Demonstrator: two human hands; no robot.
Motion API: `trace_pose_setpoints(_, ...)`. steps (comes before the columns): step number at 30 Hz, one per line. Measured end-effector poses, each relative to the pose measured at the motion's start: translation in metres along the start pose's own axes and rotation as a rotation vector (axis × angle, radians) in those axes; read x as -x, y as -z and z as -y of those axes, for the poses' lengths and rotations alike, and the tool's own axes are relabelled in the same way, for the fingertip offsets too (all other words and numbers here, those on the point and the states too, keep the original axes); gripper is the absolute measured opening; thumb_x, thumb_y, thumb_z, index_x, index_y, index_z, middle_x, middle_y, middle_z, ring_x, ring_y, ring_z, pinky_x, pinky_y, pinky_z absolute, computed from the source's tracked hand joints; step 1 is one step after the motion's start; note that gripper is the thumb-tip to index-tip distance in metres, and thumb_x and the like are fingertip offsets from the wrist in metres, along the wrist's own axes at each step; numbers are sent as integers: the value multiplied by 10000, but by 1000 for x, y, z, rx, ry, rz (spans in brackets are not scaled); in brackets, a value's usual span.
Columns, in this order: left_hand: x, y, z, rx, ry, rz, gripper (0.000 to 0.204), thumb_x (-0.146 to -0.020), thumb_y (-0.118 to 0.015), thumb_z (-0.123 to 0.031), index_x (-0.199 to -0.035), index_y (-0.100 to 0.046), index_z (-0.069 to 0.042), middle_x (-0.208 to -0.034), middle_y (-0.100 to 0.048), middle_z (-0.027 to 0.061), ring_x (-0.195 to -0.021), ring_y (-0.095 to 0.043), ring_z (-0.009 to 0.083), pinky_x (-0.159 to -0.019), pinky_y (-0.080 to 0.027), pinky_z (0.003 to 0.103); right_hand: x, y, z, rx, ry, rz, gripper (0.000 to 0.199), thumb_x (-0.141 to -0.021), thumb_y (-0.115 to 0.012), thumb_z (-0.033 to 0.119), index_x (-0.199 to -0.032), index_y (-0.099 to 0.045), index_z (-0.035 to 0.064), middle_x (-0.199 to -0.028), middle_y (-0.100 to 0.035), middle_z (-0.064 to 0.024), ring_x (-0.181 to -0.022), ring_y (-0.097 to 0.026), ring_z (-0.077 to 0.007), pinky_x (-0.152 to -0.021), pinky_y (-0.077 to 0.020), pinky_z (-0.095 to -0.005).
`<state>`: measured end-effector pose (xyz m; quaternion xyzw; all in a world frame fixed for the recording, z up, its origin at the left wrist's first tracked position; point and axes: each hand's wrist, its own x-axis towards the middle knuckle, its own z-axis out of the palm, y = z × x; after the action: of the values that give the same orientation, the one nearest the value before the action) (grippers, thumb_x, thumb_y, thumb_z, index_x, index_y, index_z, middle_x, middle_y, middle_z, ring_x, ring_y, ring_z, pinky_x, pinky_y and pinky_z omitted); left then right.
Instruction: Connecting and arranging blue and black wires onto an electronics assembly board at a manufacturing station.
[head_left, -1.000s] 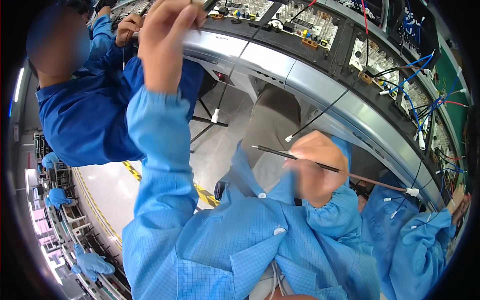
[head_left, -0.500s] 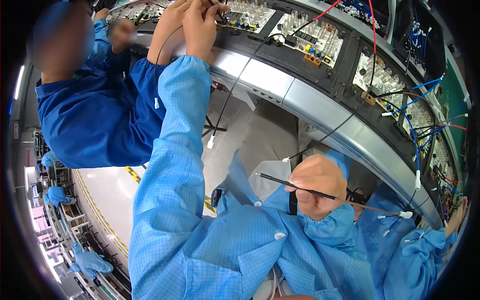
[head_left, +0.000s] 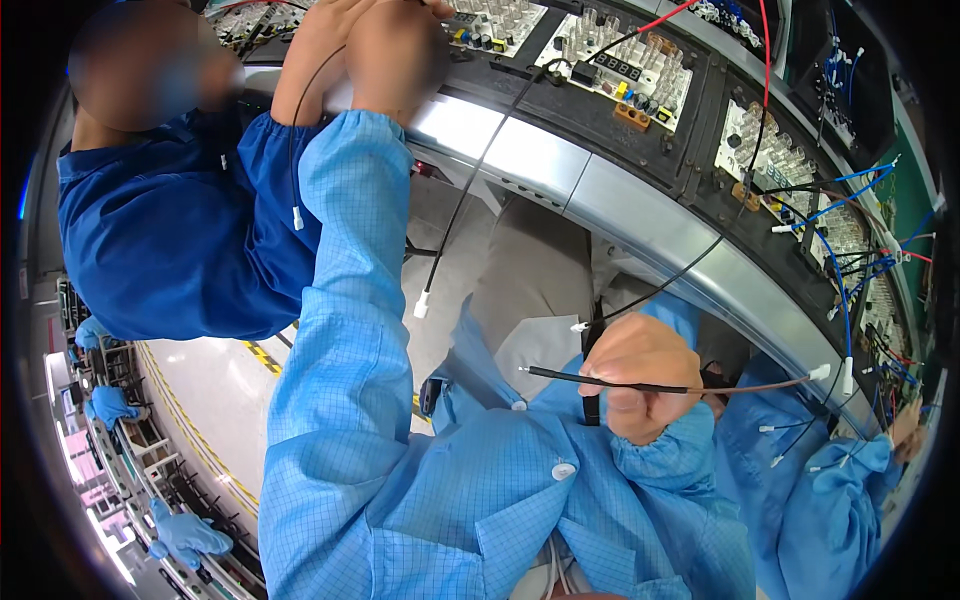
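My right hand (head_left: 645, 365) is closed in a pinch on a brown wire (head_left: 745, 389) with a black sleeve along part of it. Its bare metal tip points left, and a white connector (head_left: 820, 372) is at its right end. My left hand (head_left: 395, 65) reaches to the bench at the top left, close to a circuit board (head_left: 490, 25); its fingers are blurred and partly cut off by the upper edge. Below the bench edge, a black wire (head_left: 462, 205) hangs with a white end. Another black wire (head_left: 660, 268) ends just above my right hand.
A co-worker in a dark blue sleeve (head_left: 180, 240) sits close on my left, arms beside mine. Along the black bench (head_left: 665, 160) stand more circuit boards (head_left: 615, 65) with clear tubes. The metal bench rail (head_left: 640, 205) curves across. Blue and red wires (head_left: 845, 285) hang at right.
The brown wire has swung level, its white connector rising. My right hand has shifted slightly. My left hand has moved a little left in the picture, and the co-worker's head has moved right.
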<state>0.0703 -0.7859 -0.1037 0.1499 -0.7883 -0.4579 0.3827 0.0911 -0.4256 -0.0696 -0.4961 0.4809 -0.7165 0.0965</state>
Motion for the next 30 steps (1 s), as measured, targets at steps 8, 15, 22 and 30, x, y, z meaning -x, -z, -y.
trace_pose_setpoints(8, 3, 1, -15, 8, -21, 22, 99, -847, -509, 94, -859, -556, 8, -764, -598, 30, -706, -549, 108, -628, -414, 211, -4, -17, -3, -141, -126, -25, 194, -918, -574, 222, -888, -592, 31, -600, -604, -50, -527, -572, -184, -478, -429, -269)
trace_pose_setpoints(15, 0, 3, -21, 147, 32, 63, 107, -865, -490, 84, -840, -545, -4, -812, -609, 40, -746, -557, 109, -653, -415, 202, -17, -35, -14, -212, -102, 206, 110, -858, -619, 118, -867, -619, 8, -649, -636, -63, -587, -615, -199, -504, -456, -282)
trace_pose_setpoints(22, -3, 8, -13, 242, 66, 114, 111, -864, -470, 88, -832, -538, 7, -812, -601, 53, -765, -560, 122, -692, -433, 217, -26, -50, -17, -278, -137, 230, 92, -829, -629, 72, -875, -637, -7, -675, -640, -79, -599, -614, -207, -503, -459, -291)
trace_pose_setpoints(30, -1, 3, -17, 568, -155, 187, 133, -831, -442, 131, -803, -522, 28, -784, -565, 66, -758, -550, 152, -710, -445, 249, -20, -69, -16, -294, -198, 275, 91, -794, -649, 42, -855, -656, -25, -696, -654, -97, -595, -607, -219, -487, -447, -302)
